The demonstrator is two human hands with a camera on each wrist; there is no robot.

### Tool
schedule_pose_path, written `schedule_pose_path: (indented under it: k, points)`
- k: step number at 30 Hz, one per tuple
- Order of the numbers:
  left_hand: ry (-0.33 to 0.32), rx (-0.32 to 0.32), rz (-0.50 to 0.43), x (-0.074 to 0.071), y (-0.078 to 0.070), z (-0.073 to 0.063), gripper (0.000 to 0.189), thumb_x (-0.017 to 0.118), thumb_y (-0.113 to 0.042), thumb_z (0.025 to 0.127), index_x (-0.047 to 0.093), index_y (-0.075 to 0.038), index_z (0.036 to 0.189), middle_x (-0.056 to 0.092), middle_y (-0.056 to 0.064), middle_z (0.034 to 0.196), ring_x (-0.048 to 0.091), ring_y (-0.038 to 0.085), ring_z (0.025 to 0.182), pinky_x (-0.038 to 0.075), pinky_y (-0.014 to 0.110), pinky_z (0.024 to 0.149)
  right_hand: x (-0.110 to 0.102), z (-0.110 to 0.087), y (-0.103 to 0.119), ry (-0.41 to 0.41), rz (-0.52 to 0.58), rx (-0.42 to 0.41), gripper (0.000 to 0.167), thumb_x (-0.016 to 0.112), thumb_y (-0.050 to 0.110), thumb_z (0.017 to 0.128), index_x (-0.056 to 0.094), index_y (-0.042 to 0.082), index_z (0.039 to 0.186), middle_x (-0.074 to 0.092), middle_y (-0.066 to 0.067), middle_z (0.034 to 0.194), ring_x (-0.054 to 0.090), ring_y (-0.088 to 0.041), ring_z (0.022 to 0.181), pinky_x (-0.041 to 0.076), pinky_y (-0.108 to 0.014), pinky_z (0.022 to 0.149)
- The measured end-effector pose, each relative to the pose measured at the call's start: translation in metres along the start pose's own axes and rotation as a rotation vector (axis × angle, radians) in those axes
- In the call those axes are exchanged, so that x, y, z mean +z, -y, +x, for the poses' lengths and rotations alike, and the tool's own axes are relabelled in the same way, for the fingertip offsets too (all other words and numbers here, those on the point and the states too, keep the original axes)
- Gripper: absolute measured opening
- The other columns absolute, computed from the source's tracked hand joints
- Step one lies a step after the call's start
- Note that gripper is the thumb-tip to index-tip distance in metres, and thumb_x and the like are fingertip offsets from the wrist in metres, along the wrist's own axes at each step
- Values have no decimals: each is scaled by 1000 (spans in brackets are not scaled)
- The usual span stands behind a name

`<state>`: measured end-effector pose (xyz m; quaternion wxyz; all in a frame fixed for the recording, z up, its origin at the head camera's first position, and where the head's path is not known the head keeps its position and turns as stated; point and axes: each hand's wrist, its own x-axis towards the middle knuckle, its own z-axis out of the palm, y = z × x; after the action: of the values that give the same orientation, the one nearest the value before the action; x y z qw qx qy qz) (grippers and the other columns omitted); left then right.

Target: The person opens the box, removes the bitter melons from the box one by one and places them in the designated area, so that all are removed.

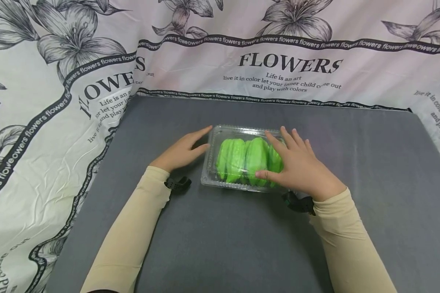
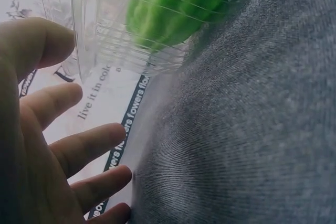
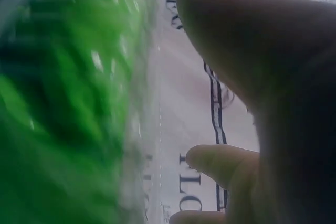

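Observation:
A clear plastic box (image 1: pixel 212 182) with a lid lies on the grey table, holding several bright green, ridged, gourd-like pieces (image 1: pixel 236 160) side by side. My left hand (image 1: pixel 181 152) is at the box's left edge, thumb and fingers straight and spread, fingertips right by its side. The left wrist view shows the box wall (image 2: pixel 107 24) close to the thumb tip. Over the right part of the lid spreads my right hand (image 1: pixel 302 169), fingers extended, covering the box's right end. In the right wrist view its thumb (image 3: pixel 226 19) appears apart from the lid's edge.
The grey tabletop (image 1: pixel 223 240) extends around the box on all sides. Along its back and left edges hangs a white cloth (image 1: pixel 190 69) printed with flowers and lettering. A dark strap (image 1: pixel 178 184) circles the left wrist, another strap (image 1: pixel 298 202) the right.

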<state>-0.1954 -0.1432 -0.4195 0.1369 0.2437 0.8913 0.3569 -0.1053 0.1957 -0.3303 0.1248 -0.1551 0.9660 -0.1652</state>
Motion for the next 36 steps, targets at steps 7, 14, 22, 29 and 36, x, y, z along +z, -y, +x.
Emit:
schedule_pose_path:
  k: [7,14,22,29,36]
  points:
    - [11,6,-2,4,-2,4,69,45,-55,110,21,-32,170,27,-5,173,25,25,159,22,53,128,13,-5,11,-7,-27,-31,119,74,80,80,20,24,171,3,-27,174,-4,-54,158,10,-84,114]
    - [11,-1,-10,4,-1,6,68,44,-57,109,22,-33,170,27,-6,173,25,24,159,23,52,128,24,-6,9,-13,-108,-56,122,76,79,78,17,25,171,3,-26,174,-6,-52,159,14,-78,119]
    - [3,-9,-32,4,0,4,67,45,-55,110,24,-33,169,28,-6,172,26,23,159,23,52,128,31,-6,7,-55,-127,-93,126,79,77,76,15,24,171,1,-28,173,-5,-53,158,12,-67,126]
    - [-8,-40,-155,9,7,4,63,47,-53,109,27,-39,167,33,-6,170,24,25,160,22,58,127,40,-6,2,-151,-119,-139,121,76,77,79,20,22,170,10,-28,173,2,-52,159,18,-67,124]
    - [-18,-46,-261,13,10,4,60,49,-48,109,28,-43,166,36,-3,169,23,25,160,19,60,127,53,-7,-7,-326,-144,-238,109,78,72,78,40,14,163,27,-29,168,20,-53,156,32,-69,118]
